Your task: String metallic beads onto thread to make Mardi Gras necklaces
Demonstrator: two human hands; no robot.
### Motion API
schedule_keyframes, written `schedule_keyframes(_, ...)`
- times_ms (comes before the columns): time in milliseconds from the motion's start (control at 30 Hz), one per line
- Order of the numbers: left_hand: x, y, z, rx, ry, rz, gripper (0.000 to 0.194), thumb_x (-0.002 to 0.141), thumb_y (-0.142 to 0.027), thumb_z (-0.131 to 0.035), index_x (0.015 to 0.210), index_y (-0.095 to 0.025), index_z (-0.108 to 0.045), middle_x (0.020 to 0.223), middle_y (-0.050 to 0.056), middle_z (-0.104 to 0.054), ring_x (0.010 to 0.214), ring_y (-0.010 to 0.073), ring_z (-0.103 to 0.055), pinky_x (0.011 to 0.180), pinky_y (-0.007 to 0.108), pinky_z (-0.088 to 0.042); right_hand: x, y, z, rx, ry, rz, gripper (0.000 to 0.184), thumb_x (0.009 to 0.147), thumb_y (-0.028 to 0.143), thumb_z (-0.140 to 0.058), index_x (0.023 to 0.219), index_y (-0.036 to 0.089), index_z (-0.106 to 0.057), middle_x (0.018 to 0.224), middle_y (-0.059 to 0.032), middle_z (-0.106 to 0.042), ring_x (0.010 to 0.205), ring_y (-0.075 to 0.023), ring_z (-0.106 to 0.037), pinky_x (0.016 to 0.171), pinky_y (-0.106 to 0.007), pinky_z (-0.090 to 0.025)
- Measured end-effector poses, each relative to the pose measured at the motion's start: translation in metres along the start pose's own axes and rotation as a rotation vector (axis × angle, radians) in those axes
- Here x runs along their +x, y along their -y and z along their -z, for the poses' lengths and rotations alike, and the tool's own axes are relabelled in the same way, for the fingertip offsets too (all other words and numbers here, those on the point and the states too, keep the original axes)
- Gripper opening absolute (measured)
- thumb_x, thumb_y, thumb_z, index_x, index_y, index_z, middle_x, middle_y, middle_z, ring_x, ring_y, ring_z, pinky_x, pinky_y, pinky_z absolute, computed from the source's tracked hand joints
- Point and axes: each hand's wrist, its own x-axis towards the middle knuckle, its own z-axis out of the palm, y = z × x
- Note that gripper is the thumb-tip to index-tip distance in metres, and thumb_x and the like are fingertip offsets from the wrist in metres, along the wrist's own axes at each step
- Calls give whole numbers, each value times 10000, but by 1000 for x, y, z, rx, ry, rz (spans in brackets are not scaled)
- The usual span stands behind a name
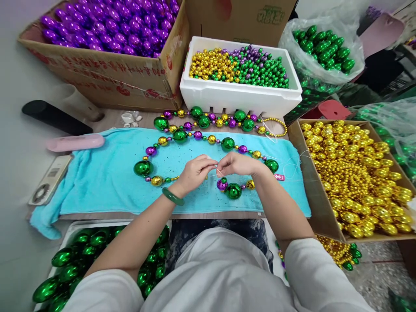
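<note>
My left hand point(196, 173), below which a green bangle circles the wrist, pinches thin white string point(219, 172) near the middle of the blue towel point(107, 190). Fingertip to fingertip with it, my right hand point(236, 164) is closed on the same string. A bead necklace point(179, 136) of green, purple and gold balls curves around both hands on the towel. One end, with a purple bead point(222, 184) and a large green bead point(233, 191), lies just under my right hand. Part of the strand is hidden behind my hands and right forearm.
A finished-looking bead strand point(203, 121) lies behind the towel. Beyond it stand a white foam box point(240, 93) of small beads and a carton point(113, 82) of purple beads. A carton point(325, 208) of gold beads is at right. Green beads point(69, 273) fill a container at lower left.
</note>
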Motion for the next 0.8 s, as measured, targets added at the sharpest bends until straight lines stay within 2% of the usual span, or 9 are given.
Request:
schedule_keyframes(100,-5,1,-6,-153,-34,119,213,886,-169,-583,1078,-195,-670,826,4,-687,628,97,-589,602,216,-477,8,-14,2,242,56,-21,163,616,252,-707,701,114,-695,536,33,-561,469,-55,-372,472,-220,-279)
schedule_keyframes(200,-8,0,-8,-140,-35,26,199,869,-175,-630,1047,-213,-709,831,12,-692,728,112,-625,663,217,-490,15,-24,1,392,52,-73,200,564,263,-742,666,104,-673,460,50,-501,412,-36,-316,421,-207,-210)
schedule_keyframes(333,-7,-1,-8,-109,-44,-103,129,876,-197,-642,927,-213,-760,781,22,-673,709,105,-622,643,205,-489,20,-29,-1,461,66,-127,195,534,249,-745,639,111,-657,398,68,-446,375,-34,-303,391,-194,-172)
schedule_keyframes(467,-4,-4,-9,-90,-49,-24,142,888,-190,-609,876,-193,-751,745,23,-677,685,112,-611,641,221,-485,19,-29,-1,431,63,-125,179,563,251,-733,641,120,-640,413,72,-443,385,-38,-303,397,-196,-188)
schedule_keyframes(533,-2,-7,-8,-53,-29,86,161,895,-196,-581,854,-191,-736,753,22,-689,709,127,-615,684,245,-488,16,-27,-2,345,22,-95,149,617,253,-713,668,126,-654,441,74,-445,415,-48,-317,422,-203,-228)
schedule_keyframes(633,1,-10,-4,10,52,236,160,881,-213,-569,819,-188,-714,775,20,-701,731,144,-616,717,270,-477,12,-21,-6,32,-147,-74,66,724,183,-639,706,140,-686,521,45,-522,508,-78,-416,508,-215,-319)
schedule_keyframes(733,6,-9,2,43,131,327,144,843,-226,-582,760,-189,-693,731,10,-688,698,148,-595,675,269,-449,9,-12,-13,-317,-314,-76,149,782,98,-576,723,141,-706,645,-13,-637,617,-111,-507,597,-235,-355)
schedule_keyframes(800,10,-7,5,33,173,421,145,817,-248,-597,710,-188,-675,648,-2,-649,639,141,-562,617,258,-418,8,-7,-17,-441,-373,-62,167,815,102,-560,760,135,-714,700,-42,-669,650,-129,-530,616,-246,-351)
